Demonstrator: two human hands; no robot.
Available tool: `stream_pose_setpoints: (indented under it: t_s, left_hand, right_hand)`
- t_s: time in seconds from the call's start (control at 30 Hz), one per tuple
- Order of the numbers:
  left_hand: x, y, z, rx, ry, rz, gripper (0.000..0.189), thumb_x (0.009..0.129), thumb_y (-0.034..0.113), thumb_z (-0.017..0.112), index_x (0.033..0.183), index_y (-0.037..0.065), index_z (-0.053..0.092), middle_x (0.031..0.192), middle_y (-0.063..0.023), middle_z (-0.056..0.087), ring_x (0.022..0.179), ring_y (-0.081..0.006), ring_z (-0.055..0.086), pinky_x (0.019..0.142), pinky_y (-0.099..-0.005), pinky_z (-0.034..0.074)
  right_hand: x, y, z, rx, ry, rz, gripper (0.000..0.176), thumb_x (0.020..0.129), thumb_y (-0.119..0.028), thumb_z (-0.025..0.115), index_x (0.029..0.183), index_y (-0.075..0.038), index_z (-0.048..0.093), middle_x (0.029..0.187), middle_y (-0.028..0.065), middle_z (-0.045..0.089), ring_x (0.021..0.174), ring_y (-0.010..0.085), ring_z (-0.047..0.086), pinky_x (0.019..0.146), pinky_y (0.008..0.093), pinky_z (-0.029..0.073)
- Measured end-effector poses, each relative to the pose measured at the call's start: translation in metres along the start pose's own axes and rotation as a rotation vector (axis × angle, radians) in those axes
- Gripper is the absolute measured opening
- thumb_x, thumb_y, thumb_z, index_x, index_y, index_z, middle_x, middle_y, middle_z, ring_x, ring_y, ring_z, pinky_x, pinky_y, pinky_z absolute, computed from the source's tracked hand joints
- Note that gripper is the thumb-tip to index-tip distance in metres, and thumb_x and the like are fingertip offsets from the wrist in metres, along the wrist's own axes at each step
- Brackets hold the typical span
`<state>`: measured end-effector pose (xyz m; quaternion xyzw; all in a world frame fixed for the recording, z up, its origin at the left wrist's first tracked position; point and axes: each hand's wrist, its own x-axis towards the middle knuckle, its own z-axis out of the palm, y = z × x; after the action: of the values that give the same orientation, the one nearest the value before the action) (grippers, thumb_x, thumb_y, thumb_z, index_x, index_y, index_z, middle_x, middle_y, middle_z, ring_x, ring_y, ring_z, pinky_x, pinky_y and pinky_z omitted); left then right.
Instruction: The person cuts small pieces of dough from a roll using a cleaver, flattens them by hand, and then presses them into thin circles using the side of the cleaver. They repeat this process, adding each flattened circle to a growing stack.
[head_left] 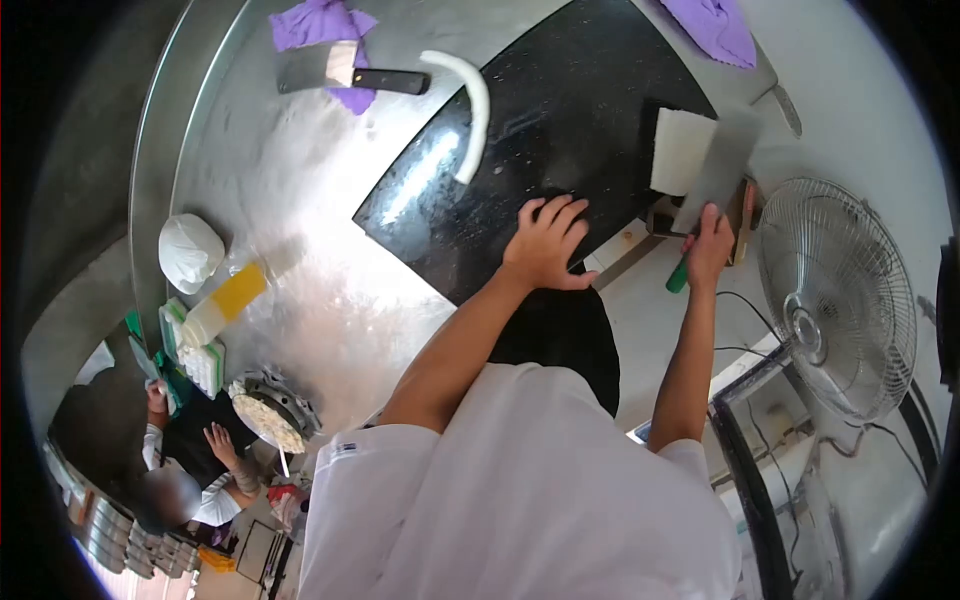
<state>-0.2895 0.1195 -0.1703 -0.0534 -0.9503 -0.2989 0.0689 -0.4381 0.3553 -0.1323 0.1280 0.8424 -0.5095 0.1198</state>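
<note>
Right-hand grip (pixel 708 246) clamps the green-handled cleaver (pixel 722 165), its long axis pointing forward and slightly right.

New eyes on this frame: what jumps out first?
Likely the big black board, mid-picture, with the left hand spread on its near edge. Next, the green-handled cleaver in the right hand and the wire-caged fan at the picture's far right. The pale curved strip across the board's left edge also stands out.
</note>
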Motion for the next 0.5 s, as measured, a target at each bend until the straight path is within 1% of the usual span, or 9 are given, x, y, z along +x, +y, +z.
stream_pose_setpoints:
  t_s: [0.03,0.13,0.2,0.27,0.3,0.37,0.4,0.47,0.5]
  left_hand:
    - [0.004,-0.002,-0.003,0.006,0.01,0.003,0.067,0.066,0.063,0.075,0.105,0.009,0.064,0.138,-0.0099,0.057,0.131,-0.0303,0.048,0.106,-0.0542,0.03]
    - [0.014,-0.003,-0.01,0.012,0.072,0.123,0.063,0.069,0.056,0.076,0.108,0.009,0.063,0.131,-0.01,0.059,0.127,-0.0304,0.049,0.104,-0.0521,0.031]
    - [0.02,-0.008,-0.009,-0.185,0.019,-0.038,0.061,0.073,0.051,0.076,0.114,0.007,0.061,0.127,-0.0122,0.058,0.123,-0.0313,0.051,0.102,-0.0506,0.033]
    - [0.047,-0.016,-0.006,-0.466,0.309,-0.397,0.068,0.075,0.053,0.076,0.121,0.006,0.057,0.13,-0.0157,0.055,0.123,-0.0334,0.049,0.1,-0.0505,0.034]
    - [0.051,-0.006,-0.014,-0.479,0.283,-0.383,0.068,0.075,0.053,0.076,0.121,0.006,0.057,0.13,-0.0157,0.055,0.123,-0.0334,0.049,0.1,-0.0505,0.034]
    - [0.06,0.014,-0.03,-0.22,0.358,-0.448,0.08,0.075,0.055,0.077,0.131,0.004,0.052,0.142,-0.0194,0.048,0.132,-0.0367,0.044,0.106,-0.0537,0.031]
    - [0.043,0.013,-0.024,-0.224,0.349,-0.424,0.08,0.075,0.055,0.077,0.131,0.004,0.052,0.142,-0.0194,0.048,0.132,-0.0367,0.044,0.106,-0.0537,0.031]
    - [-0.02,0.008,-0.011,0.117,0.075,0.105,0.09,0.077,0.058,0.076,0.14,0.001,0.045,0.152,-0.0217,0.04,0.139,-0.0387,0.038,0.113,-0.0567,0.025]
    - [-0.015,0.005,-0.016,0.099,0.073,0.036,0.089,0.084,0.054,0.073,0.144,-0.002,0.039,0.157,-0.0239,0.034,0.142,-0.0404,0.036,0.118,-0.0555,0.021]
  right_hand:
    - [-0.013,-0.004,0.003,0.061,0.031,-0.039,0.047,0.103,-0.047,0.057,0.084,-0.004,0.054,0.064,0.0034,0.053,0.047,0.0128,0.05,0.044,0.0297,0.039]
    - [-0.067,0.014,-0.003,0.0,0.098,-0.016,0.047,0.104,-0.045,0.057,0.081,-0.005,0.052,0.062,0.0034,0.052,0.046,0.0124,0.049,0.042,0.0305,0.038]
    - [-0.12,0.042,-0.009,-0.014,0.101,0.005,0.047,0.104,-0.043,0.058,0.077,-0.006,0.047,0.058,0.0035,0.049,0.043,0.0127,0.048,0.04,0.0309,0.038]
    - [-0.179,0.068,-0.012,0.015,0.106,0.077,0.047,0.103,-0.041,0.06,0.075,-0.007,0.046,0.055,0.0037,0.048,0.041,0.013,0.048,0.039,0.0312,0.038]
    - [-0.206,0.087,-0.013,0.058,0.112,0.14,0.047,0.103,-0.04,0.061,0.074,-0.007,0.045,0.054,0.004,0.049,0.04,0.0132,0.048,0.039,0.0313,0.038]
    - [-0.254,0.12,-0.017,-0.004,0.11,0.242,0.046,0.103,-0.041,0.061,0.075,-0.007,0.048,0.056,0.0032,0.05,0.042,0.0117,0.049,0.04,0.0293,0.039]
    - [-0.263,0.128,-0.015,-0.059,0.086,0.314,0.045,0.103,-0.043,0.06,0.076,-0.008,0.051,0.059,0.0024,0.051,0.044,0.0101,0.05,0.041,0.0273,0.04]
    - [-0.284,0.135,-0.017,-0.096,0.078,0.366,0.046,0.101,-0.043,0.063,0.075,-0.008,0.052,0.059,0.0037,0.053,0.046,0.0117,0.052,0.043,0.0294,0.042]
    - [-0.286,0.137,-0.01,-0.119,0.067,0.391,0.047,0.099,-0.043,0.067,0.073,-0.007,0.052,0.06,0.005,0.055,0.048,0.0133,0.054,0.046,0.0316,0.044]
